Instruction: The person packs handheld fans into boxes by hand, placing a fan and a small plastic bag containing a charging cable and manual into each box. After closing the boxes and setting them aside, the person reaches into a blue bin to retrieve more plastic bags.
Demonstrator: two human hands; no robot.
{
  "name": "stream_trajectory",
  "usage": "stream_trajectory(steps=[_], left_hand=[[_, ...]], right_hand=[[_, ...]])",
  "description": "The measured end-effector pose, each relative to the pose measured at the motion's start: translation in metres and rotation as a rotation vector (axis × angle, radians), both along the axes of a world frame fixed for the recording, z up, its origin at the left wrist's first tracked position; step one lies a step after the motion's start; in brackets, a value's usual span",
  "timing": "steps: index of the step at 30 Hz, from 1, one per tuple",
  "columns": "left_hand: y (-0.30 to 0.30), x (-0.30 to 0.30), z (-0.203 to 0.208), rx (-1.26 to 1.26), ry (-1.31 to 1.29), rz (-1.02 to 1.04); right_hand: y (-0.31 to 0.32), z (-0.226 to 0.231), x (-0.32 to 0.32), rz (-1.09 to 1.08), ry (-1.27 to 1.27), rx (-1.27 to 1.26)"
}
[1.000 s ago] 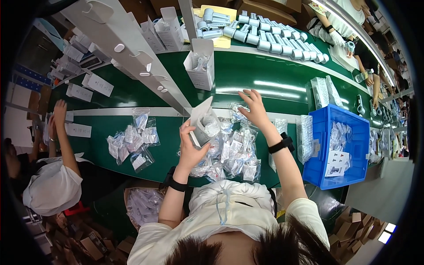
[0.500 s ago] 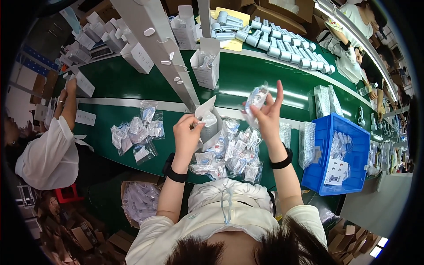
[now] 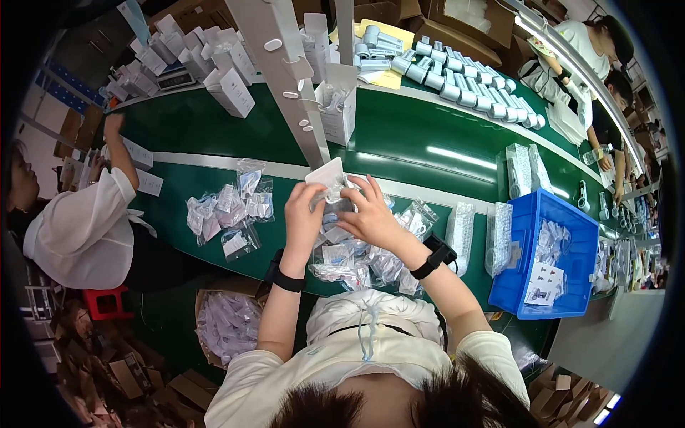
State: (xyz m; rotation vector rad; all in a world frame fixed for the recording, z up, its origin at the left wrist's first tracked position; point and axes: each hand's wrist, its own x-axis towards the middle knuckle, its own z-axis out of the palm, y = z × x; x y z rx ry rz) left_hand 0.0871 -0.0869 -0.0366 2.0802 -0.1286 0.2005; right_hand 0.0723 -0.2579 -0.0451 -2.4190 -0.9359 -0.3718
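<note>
Before me at the desk, the carton is between my fingers. Bagged parts lie nearer me; a second bagged heap lies left. To my right: bubble-wrapped packs, then the bin containing pouches and a sheet.

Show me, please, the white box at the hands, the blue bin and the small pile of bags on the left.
White box (image 3: 327,172): head view, on its raised flap.
Blue bin (image 3: 508,288): head view, on its left wall.
Small pile of bags (image 3: 230,207): head view, on a middle bag.
</note>
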Motion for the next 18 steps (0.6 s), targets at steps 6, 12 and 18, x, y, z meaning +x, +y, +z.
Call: stream_trajectory(steps=[6,12,18], left_hand=[[0.000,-0.002,0.002,0.251,-0.094,-0.178],[-0.005,-0.016,0.003,0.316,-0.045,-0.202],[-0.004,-0.016,0.004,-0.107,-0.190,-0.271]], right_hand=[[-0.008,-0.034,0.009,0.074,0.364,0.574],[0.001,-0.051,0.012,0.041,0.723,0.551],[-0.005,-0.046,0.007,-0.052,0.751,0.762]])
